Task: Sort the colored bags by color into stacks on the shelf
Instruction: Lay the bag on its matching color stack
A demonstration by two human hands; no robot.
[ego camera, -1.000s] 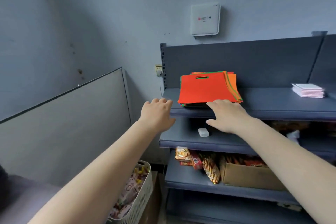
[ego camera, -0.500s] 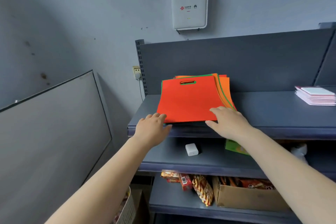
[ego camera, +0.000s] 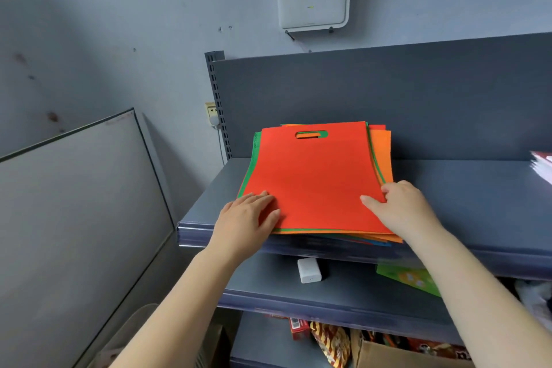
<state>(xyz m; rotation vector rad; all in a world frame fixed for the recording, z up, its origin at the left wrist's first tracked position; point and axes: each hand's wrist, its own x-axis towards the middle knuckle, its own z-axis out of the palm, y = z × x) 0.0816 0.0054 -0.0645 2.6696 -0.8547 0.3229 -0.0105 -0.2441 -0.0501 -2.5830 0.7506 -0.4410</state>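
Flat on the top shelf [ego camera: 463,188], just ahead of both hands: a mixed pile of bags [ego camera: 325,233], not sorted yet. On top, a red bag [ego camera: 313,176]. Under it, peeking out, a green bag [ego camera: 249,176] on the left side and an orange bag [ego camera: 380,155] on the right side. Low at the front edge, a little bit of a blue bag [ego camera: 382,243] too.

Long way of the red bag: from front to back. Handle hole [ego camera: 311,134] at the far end, near the back wall. Plain bottom edge at the near end, close to the body, a bit over the front lip of the shelf.

Left hand [ego camera: 245,218]: lies flat with straight fingers, pressing down on the near left corner of the red bag. Holds nothing.

Right hand [ego camera: 400,206]: at the right edge, close to the near corner. Thumb on top of the red bag, fingers curled at the edge, so most likely pinching that edge. Hard to tell how many bags sit in the pinch.

Both hands about the same way from the pile, one at each near corner. Right hand looks like the lifting one, left hand the holding-down one.

Likely next: peel the red bag up from its right edge and lay it on a bare part of the shelf to start a red stack. Bare shelf lies to the right of the pile, on the right hand's side.
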